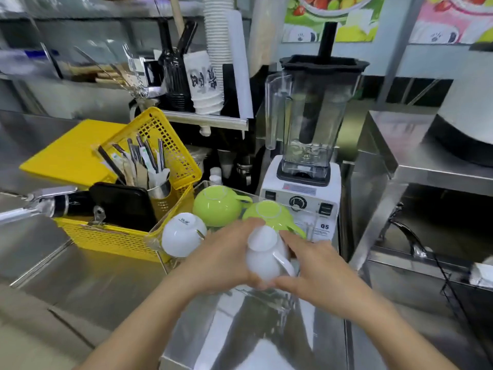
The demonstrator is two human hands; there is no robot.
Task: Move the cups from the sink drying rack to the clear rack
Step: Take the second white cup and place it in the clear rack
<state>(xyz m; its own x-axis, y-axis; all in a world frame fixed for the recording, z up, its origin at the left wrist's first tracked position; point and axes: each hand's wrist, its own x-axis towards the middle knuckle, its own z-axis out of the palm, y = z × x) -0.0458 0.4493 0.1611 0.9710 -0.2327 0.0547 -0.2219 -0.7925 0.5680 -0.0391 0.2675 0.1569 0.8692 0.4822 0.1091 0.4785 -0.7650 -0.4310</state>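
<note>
Both hands hold one upside-down white cup [262, 256] over the near right part of the clear rack [157, 231]. My left hand [226, 259] wraps its left side and my right hand [312, 265] presses its right side by the handle. Inside the clear rack sit another upside-down white cup [182, 233] at the left and two upside-down green cups [217, 205] [269, 213] behind. The view is slightly blurred. The sink drying rack is not clearly visible.
A yellow basket [125, 236] with cutlery and a black tray stands left of the rack. A blender [306, 161] stands right behind it. A steel shelf [416, 161] and a faucet [410, 236] are at the right. Steel counter [253, 329] lies below my arms.
</note>
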